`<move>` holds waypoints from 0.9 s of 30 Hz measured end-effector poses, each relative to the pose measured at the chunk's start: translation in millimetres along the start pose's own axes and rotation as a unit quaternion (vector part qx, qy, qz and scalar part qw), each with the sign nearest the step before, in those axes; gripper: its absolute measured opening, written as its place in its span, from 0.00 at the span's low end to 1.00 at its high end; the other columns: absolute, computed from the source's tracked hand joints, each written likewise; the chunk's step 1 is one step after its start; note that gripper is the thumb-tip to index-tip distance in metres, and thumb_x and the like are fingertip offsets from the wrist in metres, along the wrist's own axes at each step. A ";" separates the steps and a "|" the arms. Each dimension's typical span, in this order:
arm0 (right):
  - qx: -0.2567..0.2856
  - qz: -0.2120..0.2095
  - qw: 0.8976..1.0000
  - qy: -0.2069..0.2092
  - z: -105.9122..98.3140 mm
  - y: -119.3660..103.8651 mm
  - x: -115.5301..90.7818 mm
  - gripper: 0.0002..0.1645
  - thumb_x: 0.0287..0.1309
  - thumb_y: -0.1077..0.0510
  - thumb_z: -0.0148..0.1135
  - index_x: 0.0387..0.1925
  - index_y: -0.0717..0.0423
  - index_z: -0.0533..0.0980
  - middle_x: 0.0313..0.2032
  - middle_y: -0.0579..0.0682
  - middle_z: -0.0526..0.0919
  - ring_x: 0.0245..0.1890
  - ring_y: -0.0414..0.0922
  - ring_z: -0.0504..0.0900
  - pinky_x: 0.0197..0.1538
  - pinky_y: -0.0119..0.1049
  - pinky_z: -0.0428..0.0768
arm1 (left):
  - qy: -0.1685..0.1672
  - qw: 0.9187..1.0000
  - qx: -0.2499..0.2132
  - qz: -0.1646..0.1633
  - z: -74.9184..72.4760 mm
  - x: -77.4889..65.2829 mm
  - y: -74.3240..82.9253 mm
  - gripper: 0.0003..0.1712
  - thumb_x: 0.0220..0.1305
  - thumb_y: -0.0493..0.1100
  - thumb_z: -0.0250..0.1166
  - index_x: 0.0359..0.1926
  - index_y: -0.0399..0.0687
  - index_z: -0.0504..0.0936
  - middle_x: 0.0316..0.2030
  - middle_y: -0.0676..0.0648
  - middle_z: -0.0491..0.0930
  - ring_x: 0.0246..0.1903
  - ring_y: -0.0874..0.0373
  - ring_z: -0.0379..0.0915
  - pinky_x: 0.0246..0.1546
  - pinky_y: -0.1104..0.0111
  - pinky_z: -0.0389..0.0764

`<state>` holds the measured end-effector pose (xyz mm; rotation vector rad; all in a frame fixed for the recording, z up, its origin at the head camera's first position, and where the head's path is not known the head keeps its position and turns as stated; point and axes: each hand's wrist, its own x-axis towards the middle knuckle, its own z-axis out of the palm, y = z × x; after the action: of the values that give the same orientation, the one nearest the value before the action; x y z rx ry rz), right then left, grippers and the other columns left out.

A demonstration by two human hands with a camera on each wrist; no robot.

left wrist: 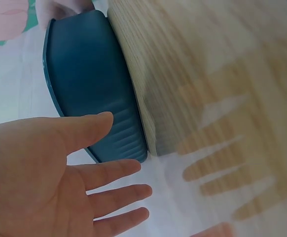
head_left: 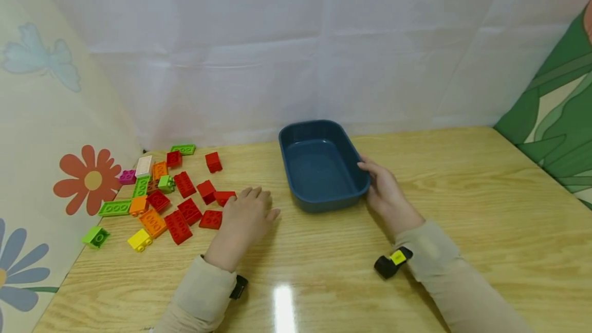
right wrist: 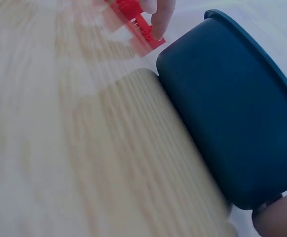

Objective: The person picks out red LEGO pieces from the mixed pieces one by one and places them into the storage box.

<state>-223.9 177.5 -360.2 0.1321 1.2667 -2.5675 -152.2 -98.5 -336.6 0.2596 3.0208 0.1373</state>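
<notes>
Blue plastic container [head_left: 319, 168], rounded rectangular, upright on the wood-grain desk [head_left: 324, 271]. Right grip [head_left: 388, 197], a person's bare hand: pinching the container's right rim near its front corner, thumb at the edge. Left grip [head_left: 245, 220], likewise bare: left of the container and apart from it, fingers and thumb spread, beside red bricks [head_left: 178, 227]; contact with these cannot be told. Further left of the container, loosely scattered: orange bricks [head_left: 153, 223], green bricks [head_left: 114, 208], one yellow brick [head_left: 140, 240], one white brick [head_left: 144, 166]. Behind the container: white cloth [head_left: 231, 81].
</notes>
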 end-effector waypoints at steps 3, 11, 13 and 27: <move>0.000 -0.016 1.000 -0.012 -3.1 2.7 2.6 0.16 0.68 0.63 0.44 0.55 0.50 0.64 0.35 0.39 0.86 0.40 0.37 0.80 0.43 0.25 0.79 | -0.002 1.000 0.001 0.000 -0.4 0.4 0.2 0.32 0.66 0.61 0.51 0.64 0.49 0.69 0.67 0.42 0.67 0.66 0.44 0.57 0.66 0.44 0.63; -0.047 -0.047 0.998 -0.014 -12.8 6.1 6.4 0.32 0.68 0.61 0.45 0.71 0.59 0.51 0.37 0.37 0.87 0.44 0.34 0.79 0.46 0.23 0.78 | -0.005 1.000 -0.002 -0.003 -2.3 -0.5 0.0 0.32 0.66 0.61 0.50 0.64 0.49 0.69 0.67 0.43 0.68 0.66 0.44 0.58 0.66 0.44 0.63; -0.052 -0.052 0.997 -0.015 -14.0 7.0 7.2 0.35 0.68 0.61 0.45 0.72 0.61 0.47 0.37 0.37 0.87 0.44 0.34 0.79 0.47 0.22 0.78 | -0.006 1.000 -0.002 -0.004 -3.1 -0.6 -0.9 0.32 0.66 0.61 0.50 0.65 0.50 0.69 0.67 0.42 0.68 0.66 0.44 0.58 0.66 0.44 0.63; -0.051 -0.065 0.996 -0.021 -15.3 7.7 6.9 0.15 0.68 0.61 0.46 0.55 0.53 0.66 0.37 0.37 0.87 0.44 0.35 0.79 0.46 0.23 0.79 | 0.037 0.999 -0.023 -0.018 -12.8 1.2 -21.8 0.31 0.66 0.59 0.51 0.64 0.47 0.70 0.65 0.40 0.70 0.63 0.42 0.63 0.59 0.45 0.72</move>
<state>-228.9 183.7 -376.8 -0.0257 1.4307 -2.5911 -158.4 -120.8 -326.2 0.2001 3.0890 0.2173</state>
